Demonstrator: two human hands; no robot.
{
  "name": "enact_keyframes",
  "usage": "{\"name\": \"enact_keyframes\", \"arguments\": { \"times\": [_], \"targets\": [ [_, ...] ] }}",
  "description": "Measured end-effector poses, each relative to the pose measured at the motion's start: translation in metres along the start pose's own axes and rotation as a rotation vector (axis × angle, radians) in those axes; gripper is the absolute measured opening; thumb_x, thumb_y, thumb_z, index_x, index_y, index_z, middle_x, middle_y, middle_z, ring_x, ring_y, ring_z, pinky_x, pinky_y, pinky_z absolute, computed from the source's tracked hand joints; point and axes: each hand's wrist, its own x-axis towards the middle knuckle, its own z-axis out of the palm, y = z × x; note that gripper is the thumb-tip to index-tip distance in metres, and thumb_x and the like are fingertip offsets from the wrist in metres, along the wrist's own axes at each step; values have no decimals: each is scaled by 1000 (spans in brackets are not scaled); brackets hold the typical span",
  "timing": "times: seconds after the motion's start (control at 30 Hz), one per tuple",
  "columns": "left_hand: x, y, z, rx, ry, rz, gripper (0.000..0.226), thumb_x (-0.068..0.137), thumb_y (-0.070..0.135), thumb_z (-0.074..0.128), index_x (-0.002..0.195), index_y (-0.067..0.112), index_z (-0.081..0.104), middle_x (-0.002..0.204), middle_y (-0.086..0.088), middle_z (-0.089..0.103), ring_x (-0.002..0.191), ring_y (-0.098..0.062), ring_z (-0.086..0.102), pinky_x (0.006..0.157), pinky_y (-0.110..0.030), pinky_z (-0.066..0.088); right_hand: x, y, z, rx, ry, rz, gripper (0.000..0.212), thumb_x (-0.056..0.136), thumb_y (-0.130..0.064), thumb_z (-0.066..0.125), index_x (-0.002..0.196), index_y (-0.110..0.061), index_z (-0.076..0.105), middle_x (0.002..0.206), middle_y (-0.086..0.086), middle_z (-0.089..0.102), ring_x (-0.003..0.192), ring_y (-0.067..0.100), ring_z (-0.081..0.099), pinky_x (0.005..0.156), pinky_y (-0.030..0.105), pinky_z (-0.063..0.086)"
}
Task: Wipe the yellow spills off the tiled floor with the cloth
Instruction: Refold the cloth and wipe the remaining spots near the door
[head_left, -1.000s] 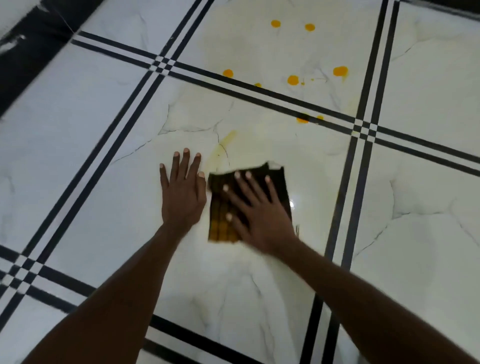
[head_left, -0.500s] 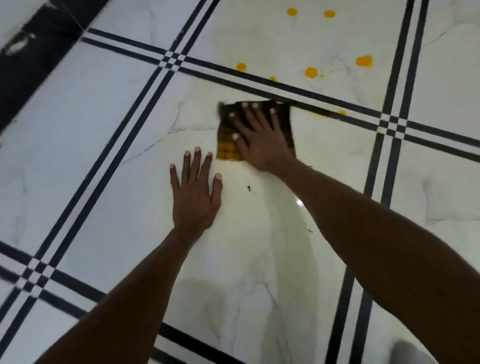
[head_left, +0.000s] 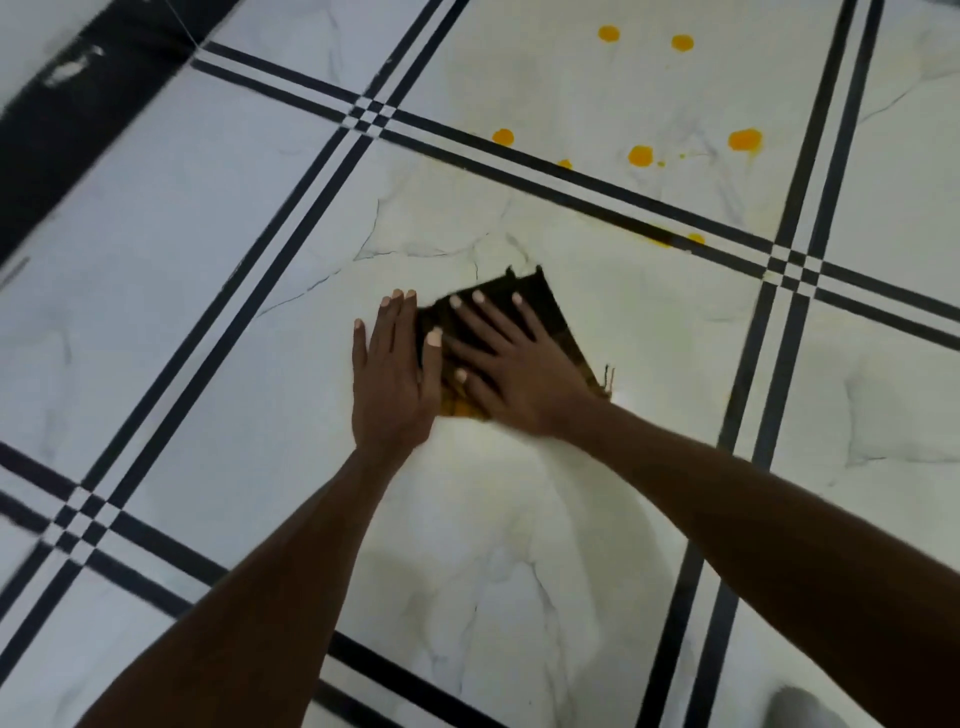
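A dark brown and yellow checked cloth (head_left: 548, 306) lies folded flat on the white marble tile (head_left: 519, 519). My right hand (head_left: 511, 364) presses on it with fingers spread straight. My left hand (head_left: 389, 374) rests flat on the floor right beside the cloth's left edge, its thumb over that edge. Several round yellow spills (head_left: 640, 155) dot the tile beyond the black border lines, one of them a larger blob (head_left: 744, 139). Two small spots (head_left: 695, 239) sit on the border line itself. A faint yellowish film shows on the tile around the cloth.
Double black border lines (head_left: 597, 192) cross the floor and meet at small checker squares (head_left: 792, 262). A dark band (head_left: 78, 135) runs along the far left. A pale grey shape (head_left: 800, 706) shows at the bottom right corner.
My right hand has pulled the cloth back toward me from the border line, ending next to my left hand. The left hand stays planted on the tile.
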Motion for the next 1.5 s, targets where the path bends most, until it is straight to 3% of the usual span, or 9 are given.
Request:
{"name": "enact_keyframes", "arguments": {
  "times": [0.23,0.4,0.57,0.73,0.9,1.03,1.27,1.4,1.5],
  "targets": [
    [-2,-3,-7,-139,-13,35,55,107,39,24,155,19,45,164,-3,41,158,-17,24,131,-47,7,-154,-63,7,60,-189,-255,59,111,-54,25,167,-40,9,178,-1,-4,164,22,-14,130,61,-2],
    [2,-5,-16,-210,-72,-24,61,105,41,18,149,17,53,163,-2,41,158,-18,22,131,-43,5,-83,-62,19,42,-86,-313,54,111,-48,31,164,-37,29,176,-1,17,165,23,4,130,59,5],
    [2,-28,-21,-61,-76,23,59,106,41,18,155,19,44,167,0,35,159,-18,19,131,-41,4,8,18,2,19,50,145,59,109,-52,24,165,-33,27,176,3,19,163,27,14,129,60,13],
    [-2,-28,-12,151,-63,84,58,108,45,23,160,23,34,170,1,26,161,-19,13,131,-51,7,-88,42,0,64,120,546,60,111,-53,14,168,-33,12,178,5,4,165,27,-3,130,61,9],
    [-1,-24,-17,176,-96,74,62,106,49,21,162,24,30,172,2,21,161,-19,9,130,-52,6,-131,-76,25,79,57,277,60,110,-52,27,167,-33,18,177,6,4,165,29,-2,128,64,13],
    [0,-25,-15,170,-96,69,63,105,50,19,161,24,31,172,2,23,161,-19,11,131,-51,6,-51,-27,19,27,99,55,61,108,-55,33,165,-36,25,176,1,14,164,24,8,131,57,7],
    [-2,-25,-15,144,-96,67,61,106,48,20,162,24,30,172,3,22,161,-17,9,131,-50,5,-113,25,5,71,146,605,63,110,-57,19,168,-32,13,178,5,1,164,28,-5,129,63,10],
    [-2,-25,-17,137,-82,72,60,106,46,22,160,23,35,171,2,26,161,-19,13,130,-52,9,-155,-114,25,151,55,276,63,109,-54,32,167,-35,19,178,4,2,165,29,-4,128,65,13],
    [-1,-27,-17,137,-81,78,60,107,46,21,159,23,36,170,1,28,160,-20,15,130,-52,9,-96,-99,28,134,96,65,59,109,-53,35,164,-36,29,176,2,18,164,26,9,129,62,11]
  ]
}}
